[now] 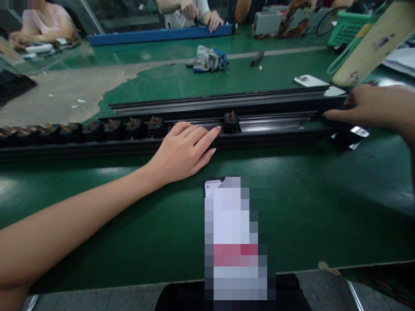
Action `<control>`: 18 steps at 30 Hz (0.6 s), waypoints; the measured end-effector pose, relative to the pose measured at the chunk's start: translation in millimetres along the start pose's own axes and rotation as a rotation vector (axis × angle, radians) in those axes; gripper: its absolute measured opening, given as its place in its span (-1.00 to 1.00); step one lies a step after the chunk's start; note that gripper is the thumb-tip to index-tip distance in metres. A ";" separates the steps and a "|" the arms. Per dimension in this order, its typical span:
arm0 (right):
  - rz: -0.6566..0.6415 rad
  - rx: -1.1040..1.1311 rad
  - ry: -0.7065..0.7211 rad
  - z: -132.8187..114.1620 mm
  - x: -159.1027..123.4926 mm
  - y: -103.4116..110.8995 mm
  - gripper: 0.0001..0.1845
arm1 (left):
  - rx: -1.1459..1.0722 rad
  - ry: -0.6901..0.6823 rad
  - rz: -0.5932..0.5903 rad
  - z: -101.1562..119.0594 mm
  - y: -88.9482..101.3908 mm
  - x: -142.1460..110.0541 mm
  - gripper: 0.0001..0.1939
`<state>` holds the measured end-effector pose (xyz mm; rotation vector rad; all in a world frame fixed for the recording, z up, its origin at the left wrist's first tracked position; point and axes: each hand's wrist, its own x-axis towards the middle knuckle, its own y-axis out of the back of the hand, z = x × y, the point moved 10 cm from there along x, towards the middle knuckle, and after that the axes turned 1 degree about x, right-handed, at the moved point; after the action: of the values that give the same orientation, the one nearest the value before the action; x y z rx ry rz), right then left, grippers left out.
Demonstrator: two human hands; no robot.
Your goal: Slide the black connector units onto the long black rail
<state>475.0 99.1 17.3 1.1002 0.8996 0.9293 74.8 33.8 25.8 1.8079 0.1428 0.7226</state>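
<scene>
Glossy green covering spreads over the bench [136,229], catching the light, with crumpled grey-and-blue gloves [207,59] lying soft and wrinkled on the far side. Across from us, a co-worker's hands [212,20] are at a long blue bar [155,36]. Nearer, a long black channel [129,150] runs across the bench in front of the person, straight-walled and smooth, its inside showing bright, metallic streaks [272,124] right of centre. Squat, rounded black sockets [155,126] with copper-coloured prongs line its left stretch; a lone socket [231,124] sits apart, near the middle. Just behind lies a second rail [210,103], ridged along its length.

The person's left hand [183,151] is laid over the channel, fingers loosely outstretched and clamped on nothing, the tips just beside the lone socket. Their right hand [372,106] is by the channel's right end, fingers curled; I can't tell whether they grip anything.

I'd say light, level pressure suits this: fingertips against the solid black bodies, away from those thin prongs, which look easy to bend, and the channel steadied against sliding on such a slick surface.
</scene>
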 end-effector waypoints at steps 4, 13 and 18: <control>-0.013 0.014 -0.013 5.9 8.8 -9.5 -0.45 | -0.010 0.000 0.008 -0.3 0.6 0.1 -0.47; 0.018 -0.100 0.035 -8.1 -6.6 -3.3 -0.40 | -0.002 0.007 0.003 -0.2 0.5 0.4 -0.48; 0.215 -0.081 0.031 -31.3 -43.5 28.2 -0.31 | 0.013 0.004 0.010 -0.3 0.5 0.5 -0.48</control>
<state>426.5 73.9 43.6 1.1304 0.7717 1.1530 75.0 34.0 26.6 1.8204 0.1412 0.7341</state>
